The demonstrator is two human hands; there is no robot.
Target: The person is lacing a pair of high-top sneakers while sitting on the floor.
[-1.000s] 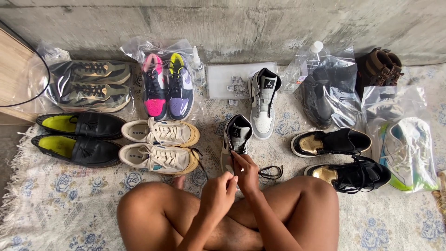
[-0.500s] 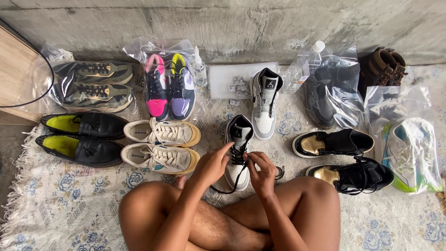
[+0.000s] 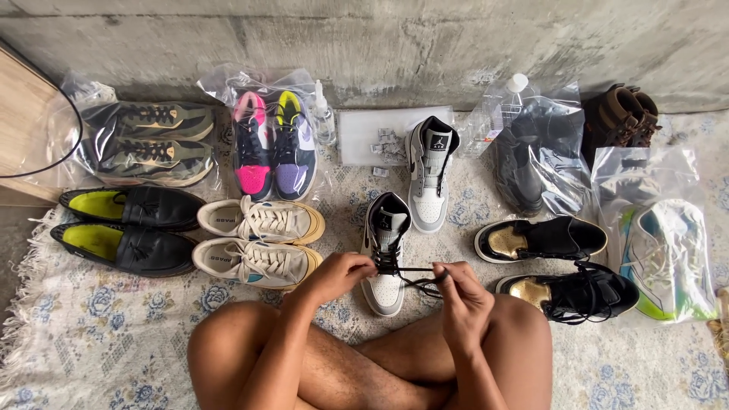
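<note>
Two bare hands work over a grey-and-white high-top sneaker (image 3: 385,258) that stands on the floral rug (image 3: 91,334), just in front of the person's crossed legs. Left hand (image 3: 334,275) is pinched on the black shoelace (image 3: 406,269) at the shoe's lacing. Right hand (image 3: 465,298) grips the same lace further along, so that the lace runs taut and level between the two hands; loose loops of it lie on the rug beside the shoe.

Left of the sneaker, a pair of cream sneakers (image 3: 258,241) lies on its side, touching toe to the left wrist area. Beyond them, a pair of black loafers with yellow insoles (image 3: 125,228) sits at the rug's edge. Right of the hands, a pair of black shoes with gold insoles (image 3: 554,262) lies near the right knee, and a white-and-green shoe in a clear bag (image 3: 668,258) sits further right.

Further back, the matching grey-and-white high-top (image 3: 430,171) stands upright. Along the concrete wall (image 3: 380,45), in order: olive sneakers in a bag (image 3: 148,140), a pink-and-purple pair in a bag (image 3: 273,140), a flat clear packet (image 3: 372,133), a black shoe in a bag (image 3: 531,156), and brown boots (image 3: 623,114).
</note>
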